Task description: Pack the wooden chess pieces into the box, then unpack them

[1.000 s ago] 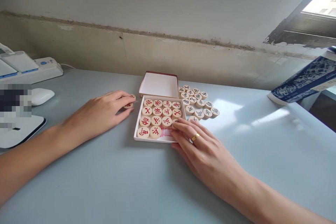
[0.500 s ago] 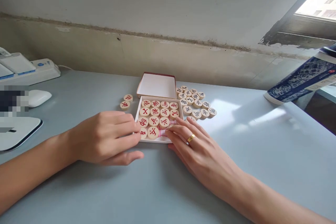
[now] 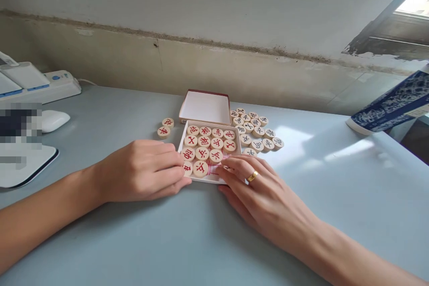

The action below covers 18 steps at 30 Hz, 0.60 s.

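In the middle of the desk lies a shallow white box tray (image 3: 238, 144), with rows of round Chinese chess pieces (image 3: 216, 155) lettered in red. My left hand (image 3: 144, 172) is at its left side, fingertips against the wall and thumb by the front left corner. My right hand (image 3: 251, 183), with a gold ring, curves over the front right part of the tray. Part of a red-lettered piece (image 3: 229, 167) shows beneath its fingers; the rest is hidden. Red printed lines show on the tray's floor beside the fingertips.
Behind the tray lies the upturned lid (image 3: 207, 106). Several black-lettered pieces (image 3: 257, 131) are grouped to the right, and two red-lettered ones (image 3: 164, 132) lie to the left. A white mouse (image 3: 55, 120) and power strip (image 3: 63, 85) are far left; a blue patterned cylinder (image 3: 392, 103) lies right.
My left thumb has come in from below to the tray's front left corner. My right fingers have shifted slightly, and a red-lettered piece now shows under them. The whole view has shifted a little.
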Each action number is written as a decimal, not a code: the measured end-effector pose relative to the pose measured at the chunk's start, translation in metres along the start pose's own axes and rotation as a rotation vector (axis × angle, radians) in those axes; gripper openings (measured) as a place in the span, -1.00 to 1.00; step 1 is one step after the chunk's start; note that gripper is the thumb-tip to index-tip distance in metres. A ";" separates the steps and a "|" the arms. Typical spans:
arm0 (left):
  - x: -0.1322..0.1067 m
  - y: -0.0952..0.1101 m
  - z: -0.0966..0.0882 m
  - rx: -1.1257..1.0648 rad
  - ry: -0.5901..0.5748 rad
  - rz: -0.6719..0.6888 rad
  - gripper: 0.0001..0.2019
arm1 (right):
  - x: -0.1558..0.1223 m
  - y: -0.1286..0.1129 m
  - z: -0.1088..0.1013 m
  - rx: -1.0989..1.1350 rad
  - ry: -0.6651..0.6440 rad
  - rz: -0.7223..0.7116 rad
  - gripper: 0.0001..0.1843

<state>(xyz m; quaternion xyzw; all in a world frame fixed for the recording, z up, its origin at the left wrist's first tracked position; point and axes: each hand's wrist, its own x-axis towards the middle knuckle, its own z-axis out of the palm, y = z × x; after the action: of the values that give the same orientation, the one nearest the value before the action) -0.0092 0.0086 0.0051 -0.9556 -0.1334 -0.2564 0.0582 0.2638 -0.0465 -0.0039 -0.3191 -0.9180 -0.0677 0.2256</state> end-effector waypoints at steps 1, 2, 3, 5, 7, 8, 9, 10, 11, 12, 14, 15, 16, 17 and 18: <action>0.000 0.000 0.000 -0.019 0.004 -0.020 -0.82 | 0.000 0.000 0.000 0.018 0.009 0.008 -0.75; 0.000 0.001 0.001 -0.031 0.004 -0.030 -0.83 | -0.001 0.000 0.000 0.036 0.019 0.012 -0.75; 0.001 0.001 0.001 -0.031 0.000 -0.033 -0.83 | -0.001 0.000 0.000 0.058 0.032 0.016 -0.73; 0.002 0.001 -0.001 -0.004 -0.003 -0.020 -0.87 | -0.003 0.000 -0.002 0.103 0.081 0.025 -0.71; 0.004 0.003 -0.004 0.045 0.032 -0.010 -0.92 | -0.005 -0.001 -0.005 0.143 0.150 0.048 -0.67; 0.005 0.005 -0.007 0.064 0.060 -0.006 -0.92 | -0.007 -0.002 -0.007 0.161 0.180 0.060 -0.65; 0.006 0.009 -0.009 0.068 0.088 0.002 -0.91 | -0.008 -0.003 -0.009 0.182 0.195 0.061 -0.63; 0.008 0.014 -0.011 0.049 0.102 0.006 -0.89 | -0.008 -0.004 -0.011 0.211 0.195 0.047 -0.60; 0.010 0.021 -0.013 -0.003 0.083 -0.013 -0.86 | -0.009 -0.006 -0.012 0.253 0.181 0.024 -0.59; 0.012 0.028 -0.015 -0.093 0.041 -0.052 -0.80 | -0.008 -0.007 -0.013 0.308 0.158 -0.007 -0.58; 0.017 0.044 -0.016 -0.414 -0.181 -0.350 -0.69 | -0.007 -0.011 -0.014 0.428 0.109 -0.072 -0.59; 0.020 0.051 -0.015 -0.614 -0.301 -0.542 -0.65 | -0.006 -0.012 -0.013 0.480 0.095 -0.086 -0.61; 0.023 0.056 -0.014 -0.776 -0.406 -0.711 -0.63 | -0.005 -0.013 -0.012 0.523 0.090 -0.084 -0.63; 0.025 0.060 -0.013 -0.910 -0.468 -0.854 -0.62 | -0.004 -0.013 -0.011 0.556 0.088 -0.073 -0.67; 0.028 0.063 -0.012 -1.025 -0.510 -0.972 -0.62 | -0.003 -0.014 -0.009 0.581 0.092 -0.056 -0.70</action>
<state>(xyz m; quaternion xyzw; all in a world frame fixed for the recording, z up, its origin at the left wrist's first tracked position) 0.0264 -0.0476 0.0263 -0.7263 -0.4136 -0.0537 -0.5464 0.2609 -0.0617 0.0031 -0.2122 -0.8962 0.1775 0.3468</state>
